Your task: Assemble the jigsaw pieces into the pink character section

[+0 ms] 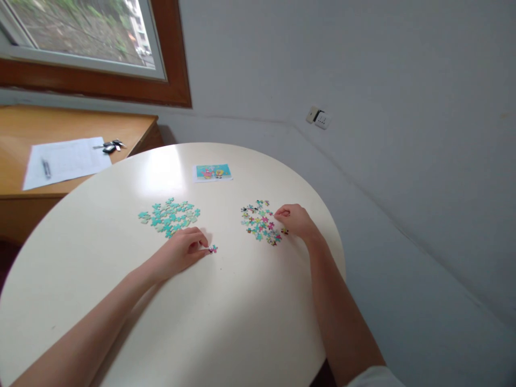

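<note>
My left hand [183,250] rests low over the white table, its thumb and fingertips closed on a small multicoloured puzzle piece [213,249], possibly more than one joined. Just behind that hand lies a spread of mostly turquoise puzzle pieces [171,215]. At the right edge of a second spread, of mixed-colour puzzle pieces [260,221], my right hand [297,220] has its fingers curled together. Whatever is between those fingertips is too small to make out. A dark and yellow piece [284,231] lies just below the right hand.
A small picture card [213,172] with cartoon figures lies toward the far side of the round white table [242,322]. Left of it, a wooden desk [80,121] bears a paper sheet [68,158], a pen [46,169] and keys [110,146]. Walls stand behind and right.
</note>
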### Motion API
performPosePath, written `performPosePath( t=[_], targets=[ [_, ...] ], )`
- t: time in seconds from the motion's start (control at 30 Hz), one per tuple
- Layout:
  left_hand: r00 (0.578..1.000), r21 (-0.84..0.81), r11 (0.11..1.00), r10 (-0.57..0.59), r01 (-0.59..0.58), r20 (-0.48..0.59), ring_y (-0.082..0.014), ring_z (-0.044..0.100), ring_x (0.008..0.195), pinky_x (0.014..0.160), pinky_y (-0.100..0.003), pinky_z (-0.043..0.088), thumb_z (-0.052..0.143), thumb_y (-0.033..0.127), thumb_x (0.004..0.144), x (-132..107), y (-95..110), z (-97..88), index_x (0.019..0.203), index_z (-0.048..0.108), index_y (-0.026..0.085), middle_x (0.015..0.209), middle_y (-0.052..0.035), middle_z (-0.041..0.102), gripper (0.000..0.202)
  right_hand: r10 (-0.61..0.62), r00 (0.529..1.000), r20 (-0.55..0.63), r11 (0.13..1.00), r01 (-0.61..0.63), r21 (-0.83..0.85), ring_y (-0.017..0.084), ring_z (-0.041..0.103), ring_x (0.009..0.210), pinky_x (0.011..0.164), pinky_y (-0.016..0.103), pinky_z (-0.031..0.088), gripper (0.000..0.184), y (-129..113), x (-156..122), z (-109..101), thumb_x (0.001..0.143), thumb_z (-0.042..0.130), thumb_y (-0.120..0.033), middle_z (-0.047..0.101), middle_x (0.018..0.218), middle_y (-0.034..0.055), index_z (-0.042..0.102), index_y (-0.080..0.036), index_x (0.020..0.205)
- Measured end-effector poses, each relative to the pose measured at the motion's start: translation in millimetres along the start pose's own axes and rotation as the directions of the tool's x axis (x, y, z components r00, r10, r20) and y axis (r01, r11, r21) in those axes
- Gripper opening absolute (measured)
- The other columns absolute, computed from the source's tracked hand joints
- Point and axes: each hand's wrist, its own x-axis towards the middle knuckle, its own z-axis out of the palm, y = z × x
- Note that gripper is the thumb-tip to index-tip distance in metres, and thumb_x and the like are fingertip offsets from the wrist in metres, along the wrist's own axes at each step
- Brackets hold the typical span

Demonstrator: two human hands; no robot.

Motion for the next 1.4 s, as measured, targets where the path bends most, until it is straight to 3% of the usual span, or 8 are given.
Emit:
performPosePath(
  t=[0.23, 0.5, 0.77, 1.0, 1.27, 1.4],
  targets=[
    [1.000, 0.011, 1.000, 0.008, -0.008, -0.004, -0.0128, 0.048, 0.061, 0.057, -0.023, 0.037, 0.049, 0.035, 0.079, 0, 0, 0.2, 0.075, 0.061, 0.016, 0.072, -0.0035, 0.056, 0.023, -0.011, 0.990, 0.142, 0.999, 0.004, 0.049, 0.010, 0.054, 0.053, 0.052, 0.020, 0.038, 0.017, 3, -1, 3, 0.070, 0.060, -0.027, 0.065, 0.063, 0.0016, 0.069, -0.013, 0.076],
    [1.000, 0.006, 1.000, 0.002, -0.002, 0.005, -0.0130, 0.049, 0.062, 0.057, -0.023, 0.037, 0.048, 0.035, 0.080, 0, 1, -0.5, 0.074, 0.061, 0.017, 0.075, -0.0042, 0.057, 0.023, -0.018, 0.999, 0.027, 0.999, 0.017, 0.028, 0.012, 0.058, 0.060, 0.056, 0.020, 0.041, 0.019, -6, -1, 6, 0.075, 0.055, -0.024, 0.068, 0.070, 0.0039, 0.070, -0.013, 0.078],
    [1.000, 0.015, 1.000, 0.009, -0.009, -0.009, -0.0127, 0.049, 0.061, 0.056, -0.023, 0.038, 0.049, 0.034, 0.079, 0, 3, -1.6, 0.073, 0.060, 0.017, 0.073, -0.0036, 0.058, 0.022, -0.106, 0.993, -0.047, 0.990, 0.110, 0.087, 0.011, 0.059, 0.063, 0.062, 0.021, 0.043, 0.012, -8, 3, 23, 0.072, 0.057, -0.019, 0.068, 0.070, 0.0028, 0.068, -0.016, 0.074],
    [1.000, 0.023, 1.000, 0.014, -0.014, -0.003, -0.0130, 0.050, 0.063, 0.056, -0.022, 0.037, 0.050, 0.035, 0.079, 0, 2, -1.5, 0.072, 0.059, 0.017, 0.076, -0.0040, 0.058, 0.021, -0.080, 0.988, -0.135, 0.994, 0.090, 0.068, 0.011, 0.058, 0.064, 0.063, 0.021, 0.043, 0.015, -11, 3, 19, 0.071, 0.055, -0.018, 0.068, 0.071, 0.0012, 0.069, -0.017, 0.076],
    [1.000, 0.031, 0.999, 0.027, -0.027, 0.001, -0.0125, 0.049, 0.062, 0.057, -0.022, 0.037, 0.047, 0.033, 0.081, 0, 5, -3.3, 0.072, 0.060, 0.017, 0.073, -0.0038, 0.057, 0.022, -0.064, 0.997, 0.040, 0.998, 0.063, 0.023, 0.012, 0.059, 0.066, 0.062, 0.021, 0.042, 0.019, -8, 3, 22, 0.071, 0.063, -0.027, 0.069, 0.075, 0.0040, 0.071, -0.015, 0.084],
    [0.999, 0.023, 0.999, 0.034, -0.034, -0.009, -0.0127, 0.050, 0.063, 0.057, -0.022, 0.037, 0.045, 0.030, 0.081, 0, 4, -2.1, 0.072, 0.061, 0.017, 0.073, -0.0039, 0.058, 0.023, -0.054, 0.998, 0.025, 0.999, 0.053, 0.010, 0.012, 0.060, 0.068, 0.063, 0.021, 0.043, 0.021, -5, 4, 24, 0.070, 0.066, -0.029, 0.070, 0.078, 0.0039, 0.071, -0.016, 0.086]
  ],
)
